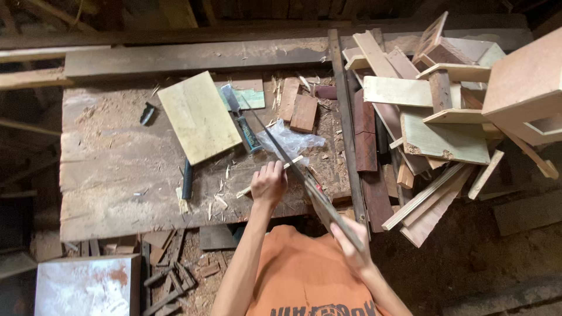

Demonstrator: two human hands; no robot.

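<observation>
My left hand [268, 184] presses a thin pale wooden strip [293, 162] down on the dusty workbench [117, 169]. My right hand [350, 243] grips the handle end of a long handsaw [291, 159], whose narrow blade runs diagonally up and left across the strip, just right of my left hand. A crumpled clear plastic bag [291, 139] lies just behind the strip.
A pale board [199, 116], a chisel with a dark green handle [241, 123], small wood blocks [304, 112] and a dark tool [187, 178] lie on the bench. A heap of wood offcuts [445, 129] is stacked at the right. Scraps litter the floor below.
</observation>
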